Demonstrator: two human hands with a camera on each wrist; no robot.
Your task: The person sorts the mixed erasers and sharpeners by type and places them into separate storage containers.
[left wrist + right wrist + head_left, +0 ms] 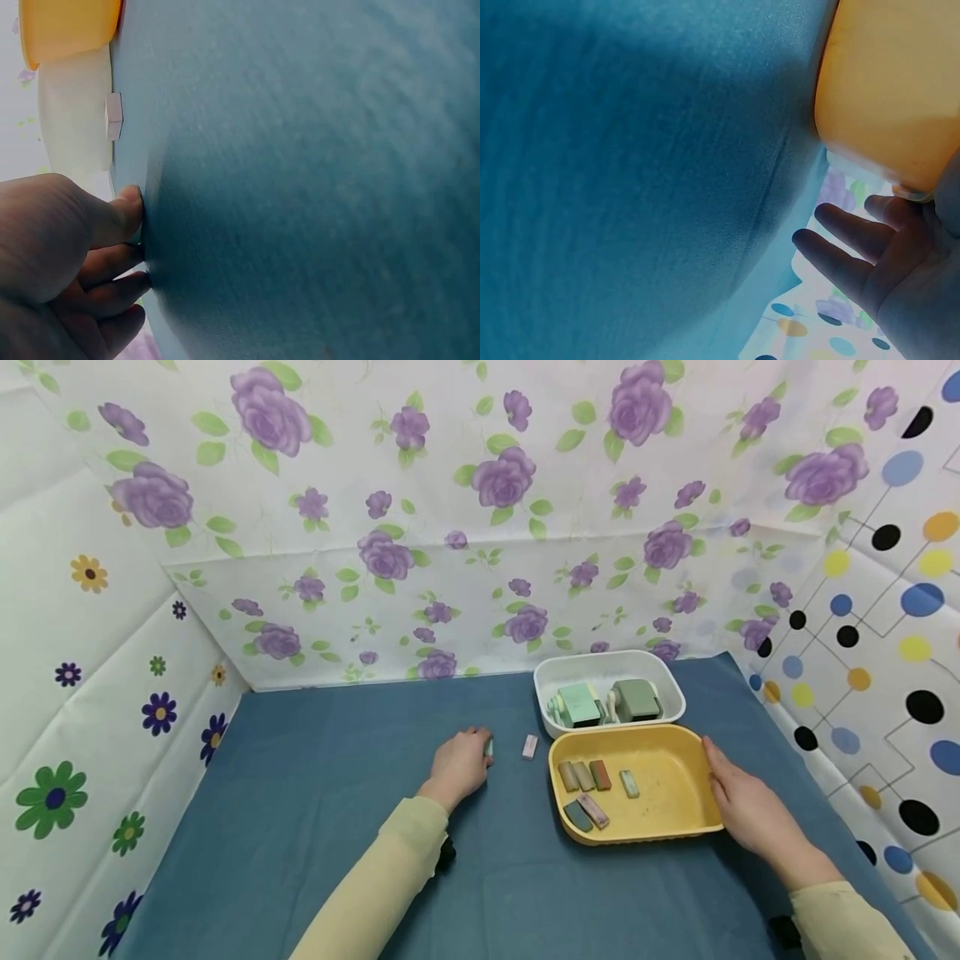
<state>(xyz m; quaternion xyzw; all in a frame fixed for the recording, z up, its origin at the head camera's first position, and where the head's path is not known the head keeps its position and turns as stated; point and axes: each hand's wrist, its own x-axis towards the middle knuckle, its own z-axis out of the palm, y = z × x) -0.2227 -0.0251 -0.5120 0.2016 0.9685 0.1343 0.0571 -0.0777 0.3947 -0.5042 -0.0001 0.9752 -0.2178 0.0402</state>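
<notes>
In the head view my left hand point(459, 766) is down on the blue cloth, its thumb and fingers pinching a small pale green eraser point(489, 747). The left wrist view shows only a sliver of that eraser point(136, 237) between thumb and fingers. A pink eraser point(529, 747) lies on the cloth just right of this hand. At the right end of a yellow basket point(678, 835), my right hand point(757, 806) touches the wall with straight, spread fingers. Several erasers lie inside, among them a reddish-brown one point(600, 775) and a pale green one point(628, 783).
Behind the yellow basket stands a white basket point(551, 672) holding two crank pencil sharpeners, one mint point(579, 703) and one grey-green point(636, 700). Patterned sheets rise at the back and both sides of the blue tablecloth point(315, 793).
</notes>
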